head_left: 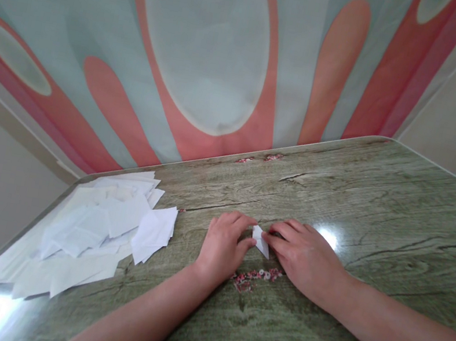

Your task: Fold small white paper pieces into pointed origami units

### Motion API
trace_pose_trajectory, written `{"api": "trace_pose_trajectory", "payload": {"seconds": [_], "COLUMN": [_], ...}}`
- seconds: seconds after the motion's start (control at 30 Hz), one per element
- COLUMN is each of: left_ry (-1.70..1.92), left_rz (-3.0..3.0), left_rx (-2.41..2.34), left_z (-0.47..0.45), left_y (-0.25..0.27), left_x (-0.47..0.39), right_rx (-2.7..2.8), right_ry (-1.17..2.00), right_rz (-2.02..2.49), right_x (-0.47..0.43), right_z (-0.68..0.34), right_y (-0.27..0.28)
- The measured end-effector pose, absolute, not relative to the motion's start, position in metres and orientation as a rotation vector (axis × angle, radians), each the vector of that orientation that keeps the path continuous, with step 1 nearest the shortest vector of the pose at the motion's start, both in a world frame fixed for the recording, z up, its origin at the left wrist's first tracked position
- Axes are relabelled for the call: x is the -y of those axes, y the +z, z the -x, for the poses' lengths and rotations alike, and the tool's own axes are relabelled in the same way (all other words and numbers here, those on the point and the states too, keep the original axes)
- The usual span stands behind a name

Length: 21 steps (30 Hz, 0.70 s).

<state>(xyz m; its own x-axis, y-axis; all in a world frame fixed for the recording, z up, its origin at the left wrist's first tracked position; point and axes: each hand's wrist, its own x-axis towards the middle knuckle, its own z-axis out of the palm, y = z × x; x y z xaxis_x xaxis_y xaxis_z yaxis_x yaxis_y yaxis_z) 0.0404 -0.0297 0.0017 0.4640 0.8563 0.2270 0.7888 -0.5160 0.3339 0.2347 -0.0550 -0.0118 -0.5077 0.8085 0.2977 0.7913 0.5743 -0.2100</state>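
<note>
A small folded piece of white paper [261, 242] lies between my hands near the middle of the table, narrowing to a point toward me. My left hand [224, 246] is at its left side, thumb and fingers curled toward each other and pinching its left edge. From the right, my right hand [303, 255] has its fingertips closed on the paper's right edge. The fingertips cover part of the paper's outline, so its full shape is hidden.
Left of my hands, a spread pile of loose white papers [80, 230] covers the table's left end. A smaller stack of white paper [154, 233] sits at its right side. The wood-patterned table [378, 220] meets a coloured patterned backdrop [206, 43] at its far edge.
</note>
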Motion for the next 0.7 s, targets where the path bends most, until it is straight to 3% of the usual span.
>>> {"api": "trace_pose_trajectory", "payload": {"seconds": [0.23, 0.7], "left_ry": [0.353, 0.196], "left_rz": [-2.830, -2.897], "left_rx": [-1.002, -0.832], "left_z": [-0.028, -0.021], "left_y": [0.012, 0.024], "left_x": [0.027, 0.022], "right_rx": [2.470, 2.550], "right_ry": [0.053, 0.004], "right_rz": [1.310, 1.157], "right_x": [0.054, 0.057], "right_z": [-0.235, -0.234], "right_y": [-0.010, -0.013]}}
